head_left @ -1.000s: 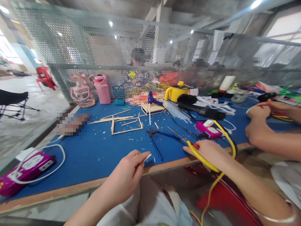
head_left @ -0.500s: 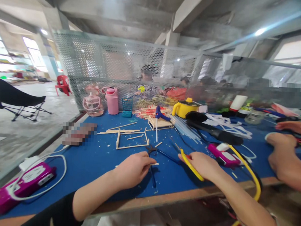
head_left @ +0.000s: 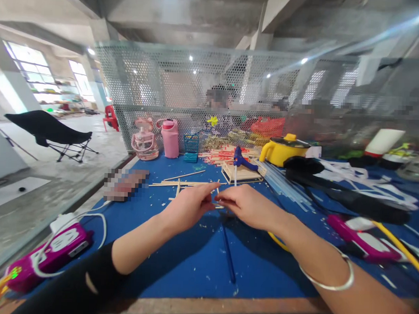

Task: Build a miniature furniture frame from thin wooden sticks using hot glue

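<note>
My left hand [head_left: 190,205] is closed over a small frame of thin wooden sticks [head_left: 178,188]; whatever lies between its fingers is hidden. My right hand [head_left: 256,206] meets it from the right, thumb and fingertips pinched together at the frame's right corner, beside an upright stick. Both hands cover much of the frame. Below them lie pliers with a blue handle [head_left: 229,256], their dark jaws partly under my right hand. A yellow-handled cutting tool [head_left: 278,241] rests on the blue tabletop [head_left: 178,270], mostly behind my right forearm.
A blue glue gun [head_left: 242,160] leans on another stick frame [head_left: 245,174]. Clear glue sticks [head_left: 289,187], a yellow pot [head_left: 285,151] and a black long-handled object [head_left: 349,194] lie right. Purple power strips [head_left: 60,248] flank the table. A pink bottle [head_left: 170,139] stands before the mesh screen.
My right hand has put down the yellow-handled tool and moved left. My left hand, earlier pinching a short stick, has moved forward to the frame. The view has shifted left.
</note>
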Demonstrator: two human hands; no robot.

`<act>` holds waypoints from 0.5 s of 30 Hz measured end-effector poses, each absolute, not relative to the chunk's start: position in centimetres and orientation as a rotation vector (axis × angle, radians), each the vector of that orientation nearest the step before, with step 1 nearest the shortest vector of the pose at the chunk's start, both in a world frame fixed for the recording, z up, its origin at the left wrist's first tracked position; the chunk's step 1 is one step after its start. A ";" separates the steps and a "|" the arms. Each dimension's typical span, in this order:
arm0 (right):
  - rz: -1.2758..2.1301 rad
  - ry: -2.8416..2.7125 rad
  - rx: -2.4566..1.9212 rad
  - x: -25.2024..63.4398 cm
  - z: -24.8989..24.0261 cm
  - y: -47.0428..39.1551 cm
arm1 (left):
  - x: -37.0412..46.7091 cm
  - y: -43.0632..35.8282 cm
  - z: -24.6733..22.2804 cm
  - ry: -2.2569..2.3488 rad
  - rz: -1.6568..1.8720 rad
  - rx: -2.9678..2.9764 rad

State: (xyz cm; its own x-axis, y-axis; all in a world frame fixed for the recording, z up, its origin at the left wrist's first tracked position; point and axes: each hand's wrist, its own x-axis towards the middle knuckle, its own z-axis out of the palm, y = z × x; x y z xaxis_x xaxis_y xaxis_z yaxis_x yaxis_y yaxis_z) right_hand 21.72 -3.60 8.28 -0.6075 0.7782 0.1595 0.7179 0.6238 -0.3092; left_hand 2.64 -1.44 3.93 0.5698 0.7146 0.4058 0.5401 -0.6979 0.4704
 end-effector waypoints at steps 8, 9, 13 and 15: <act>0.310 -2.429 -1.273 22.5 5.3 -1.4 | -0.7 0.1 5.2 1.126 1.166 2.457; 0.311 -2.410 -1.299 22.9 5.1 -1.4 | -1.6 0.4 5.3 1.256 1.305 2.320; 0.275 -2.392 -1.362 23.7 4.1 -0.9 | -4.8 1.4 4.4 1.583 1.148 1.794; 0.217 -2.392 -1.372 23.7 3.6 -0.6 | -5.4 1.2 3.3 1.482 0.959 1.773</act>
